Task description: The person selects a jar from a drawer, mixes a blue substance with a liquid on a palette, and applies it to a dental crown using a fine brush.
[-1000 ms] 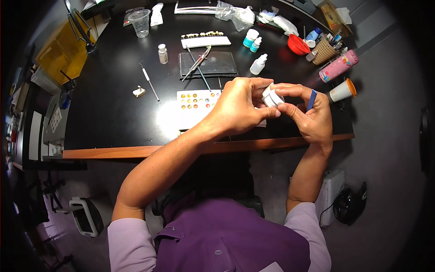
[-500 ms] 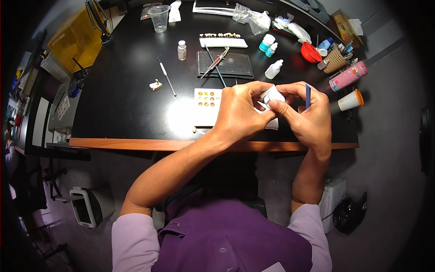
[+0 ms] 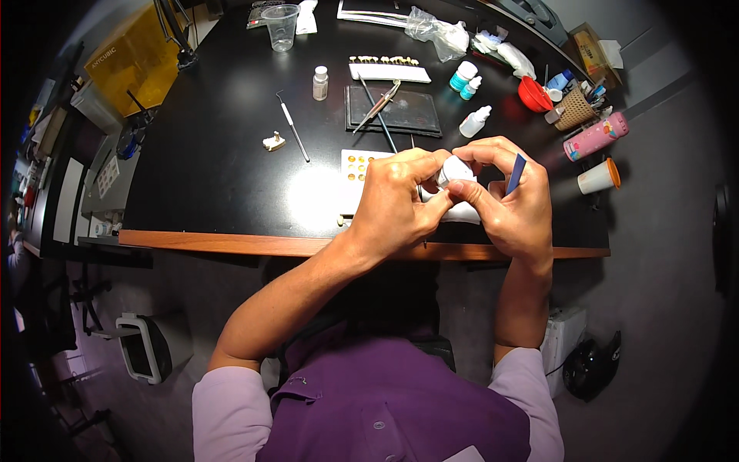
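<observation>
Over the table's front edge, my left hand (image 3: 400, 192) and my right hand (image 3: 517, 202) meet, fingers closed in a pinch on a crumpled white tissue (image 3: 456, 171). Whether something is wrapped inside it I cannot tell. A blue flat-handled tool (image 3: 516, 173) sticks up from between my right fingers; its other end is hidden. Left of my left hand, a white palette card (image 3: 349, 202) with round amber wells lies partly covered by it. A small tooth-coloured piece (image 3: 341, 221) sits by the card's near corner.
A tooth model (image 3: 273, 142) and a metal probe (image 3: 293, 127) lie to the left. Farther back are a small bottle (image 3: 320, 83), a dark slab (image 3: 416, 115) with tools across it, a shade-tab strip (image 3: 390, 72) and a white dropper bottle (image 3: 475, 122). A red bowl (image 3: 534, 94) stands right.
Both hands stay together on the tissue, which has turned and bunched into a rounder shape. The blue handle has tilted to the right. The tabletop appears shifted slightly rightward in view.
</observation>
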`<action>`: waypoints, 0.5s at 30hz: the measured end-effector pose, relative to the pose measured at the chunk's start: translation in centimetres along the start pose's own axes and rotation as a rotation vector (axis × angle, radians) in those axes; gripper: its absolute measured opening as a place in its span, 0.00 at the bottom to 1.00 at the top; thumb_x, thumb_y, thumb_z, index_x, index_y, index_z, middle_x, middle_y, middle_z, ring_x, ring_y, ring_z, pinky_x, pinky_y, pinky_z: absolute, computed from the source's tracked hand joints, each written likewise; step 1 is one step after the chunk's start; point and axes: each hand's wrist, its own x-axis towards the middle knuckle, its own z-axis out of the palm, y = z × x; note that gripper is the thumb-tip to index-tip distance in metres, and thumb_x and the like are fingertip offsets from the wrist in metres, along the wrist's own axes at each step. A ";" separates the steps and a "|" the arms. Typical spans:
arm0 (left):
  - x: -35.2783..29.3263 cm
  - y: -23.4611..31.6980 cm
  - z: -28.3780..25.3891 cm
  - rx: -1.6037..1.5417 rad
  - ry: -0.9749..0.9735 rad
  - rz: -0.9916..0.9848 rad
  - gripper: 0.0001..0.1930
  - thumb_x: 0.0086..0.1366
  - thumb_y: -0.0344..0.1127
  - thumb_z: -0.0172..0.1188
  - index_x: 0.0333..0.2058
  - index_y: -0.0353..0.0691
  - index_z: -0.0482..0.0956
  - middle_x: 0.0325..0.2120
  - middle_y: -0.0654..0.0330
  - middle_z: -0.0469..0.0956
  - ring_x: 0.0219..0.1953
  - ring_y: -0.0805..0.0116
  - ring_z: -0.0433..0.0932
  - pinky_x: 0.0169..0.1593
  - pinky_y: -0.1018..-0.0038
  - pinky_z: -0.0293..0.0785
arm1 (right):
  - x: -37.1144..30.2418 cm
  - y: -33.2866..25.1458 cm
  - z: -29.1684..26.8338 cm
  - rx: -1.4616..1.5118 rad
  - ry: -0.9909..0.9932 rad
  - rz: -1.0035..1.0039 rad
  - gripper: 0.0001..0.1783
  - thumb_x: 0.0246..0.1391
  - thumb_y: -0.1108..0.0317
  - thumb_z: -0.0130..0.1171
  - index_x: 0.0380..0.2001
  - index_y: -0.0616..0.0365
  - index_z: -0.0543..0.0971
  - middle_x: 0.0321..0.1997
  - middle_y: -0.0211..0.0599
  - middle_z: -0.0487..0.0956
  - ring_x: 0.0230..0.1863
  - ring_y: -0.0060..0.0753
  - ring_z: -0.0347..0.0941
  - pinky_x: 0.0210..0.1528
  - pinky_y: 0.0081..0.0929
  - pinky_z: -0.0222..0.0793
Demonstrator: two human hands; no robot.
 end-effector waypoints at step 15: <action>-0.4 -0.1 -0.7 0.031 -0.091 -0.111 0.17 0.59 0.28 0.73 0.48 0.32 0.86 0.34 0.55 0.87 0.35 0.73 0.85 0.40 0.73 0.81 | 1.4 -0.9 -1.0 -0.234 -0.136 -0.067 0.19 0.47 0.70 0.75 0.44 0.65 0.86 0.39 0.44 0.84 0.42 0.38 0.83 0.42 0.33 0.76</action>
